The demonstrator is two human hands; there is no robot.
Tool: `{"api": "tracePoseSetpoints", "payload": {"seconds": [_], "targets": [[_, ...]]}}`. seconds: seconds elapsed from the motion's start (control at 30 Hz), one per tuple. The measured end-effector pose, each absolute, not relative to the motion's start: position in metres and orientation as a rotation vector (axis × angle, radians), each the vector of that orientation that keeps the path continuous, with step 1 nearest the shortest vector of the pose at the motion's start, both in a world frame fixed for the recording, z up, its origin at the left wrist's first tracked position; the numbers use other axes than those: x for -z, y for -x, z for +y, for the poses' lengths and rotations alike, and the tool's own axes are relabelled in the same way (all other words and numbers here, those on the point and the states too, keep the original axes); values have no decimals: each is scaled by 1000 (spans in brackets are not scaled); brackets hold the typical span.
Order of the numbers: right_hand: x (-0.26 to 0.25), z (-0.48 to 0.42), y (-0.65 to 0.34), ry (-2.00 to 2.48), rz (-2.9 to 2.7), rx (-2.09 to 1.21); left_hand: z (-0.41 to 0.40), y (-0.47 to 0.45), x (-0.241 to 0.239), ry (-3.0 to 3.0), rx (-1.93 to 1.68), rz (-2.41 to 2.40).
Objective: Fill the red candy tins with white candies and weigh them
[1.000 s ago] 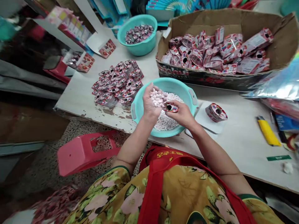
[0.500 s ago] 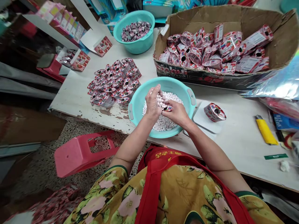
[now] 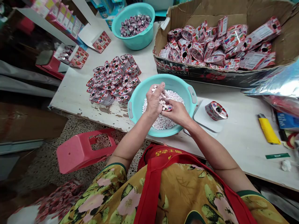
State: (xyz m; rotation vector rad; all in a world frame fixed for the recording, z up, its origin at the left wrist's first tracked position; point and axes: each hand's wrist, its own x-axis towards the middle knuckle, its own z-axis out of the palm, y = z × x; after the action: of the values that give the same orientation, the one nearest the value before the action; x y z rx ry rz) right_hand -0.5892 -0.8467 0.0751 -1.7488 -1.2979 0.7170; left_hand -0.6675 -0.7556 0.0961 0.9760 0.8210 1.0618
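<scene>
- Nearest the camera: a red apron strap (image 3: 151, 186) over a floral garment, with yellow characters across the bib, too skewed to read.
- Left hand (image 3: 156, 99): cupped, fingers together, holding a heap of small pink and white tablets (image 3: 161, 97) over the near teal basin (image 3: 140, 102).
- Right hand (image 3: 177, 112): closed in a pinch on a small strawberry-print tin (image 3: 168, 108), held against the left palm above the basin.
- The near basin sits at the table's front edge; loose white tablets (image 3: 163, 123) cover its bottom.
- Just right of the basin: a second strawberry-print tin (image 3: 216, 111) with a round hole on top rests on a white tray (image 3: 205, 119).
- Further right on the table (image 3: 238, 140): a yellow utility knife (image 3: 268, 130) and a green label strip (image 3: 277, 155), print illegible.
- Left of the basin: a pile of like tins (image 3: 113, 80) on the worn tabletop.
- Below the table edge: a pink plastic stool (image 3: 81, 151).
- Beyond: a cardboard carton (image 3: 182, 71) of strawberry-print packs (image 3: 219, 43); lettering along its front wall is partly hidden and unreadable.
- Far left: a second teal basin (image 3: 134, 40) holding metal lids (image 3: 134, 26).
</scene>
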Motion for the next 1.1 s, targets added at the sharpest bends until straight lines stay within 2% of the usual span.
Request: {"api": "tracePoseSetpoints", "payload": {"seconds": [1.1], "targets": [[-68,-847,588,1596,-1188,-603,-773,661,-111,-987,-1060,757]]}}
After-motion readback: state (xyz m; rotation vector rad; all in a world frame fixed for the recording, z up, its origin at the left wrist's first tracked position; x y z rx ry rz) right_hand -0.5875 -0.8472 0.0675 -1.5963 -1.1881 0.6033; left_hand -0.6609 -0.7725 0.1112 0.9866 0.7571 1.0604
